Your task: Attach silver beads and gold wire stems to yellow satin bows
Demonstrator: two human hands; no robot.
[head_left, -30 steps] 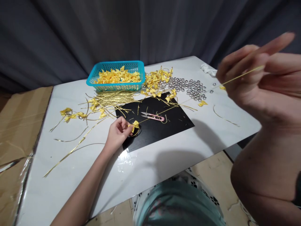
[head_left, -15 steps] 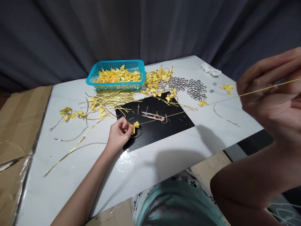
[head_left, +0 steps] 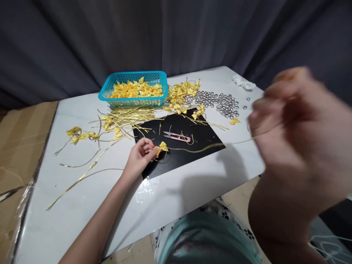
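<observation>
My left hand pinches a small yellow ribbon bow over the black mat. A loop of gold wire or cord hangs beside the bow. From the bow a thin yellow thread runs slackly rightward to my right hand. That hand is raised close to the camera, blurred, its fingers curled around the thread. Whether a needle is in it I cannot tell. Pink-handled thread snips lie on the mat among cut wire ends, apart from both hands.
A turquoise basket full of yellow bows stands at the back. Gold wires, finished-looking bows and silver beads lie around the mat. A crumpled white tissue is at the back right. Cardboard lies left of the white table.
My right hand has moved left and turned, its fingers now curled. The thread has gone from taut to slack. My left hand still holds the bow in nearly the same place.
</observation>
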